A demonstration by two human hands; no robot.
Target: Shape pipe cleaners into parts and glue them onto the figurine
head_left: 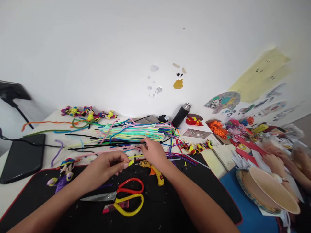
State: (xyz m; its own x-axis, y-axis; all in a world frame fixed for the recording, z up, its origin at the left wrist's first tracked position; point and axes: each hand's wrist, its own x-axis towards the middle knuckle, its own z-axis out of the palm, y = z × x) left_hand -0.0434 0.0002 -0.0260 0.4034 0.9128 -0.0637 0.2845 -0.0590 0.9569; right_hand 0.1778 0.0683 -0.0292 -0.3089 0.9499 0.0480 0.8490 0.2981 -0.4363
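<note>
Here's the yellow piece (131,162), pinched between thumb and finger of the left hand (110,167), over the far edge of the mat (213,194) on the desk (54,117). The right hand (152,153) is at the near side of the stem pile (136,132), fingers bent; whether they grip a stem, I cannot tell! Beside that wrist lies the glue gun (159,178), with scissors (115,195) closer to the desk's near edge. A doll (63,181) lies near the mat's left edge, a tablet (24,158) at the desk's left edge, a flask (181,115) at the far edge.
</note>
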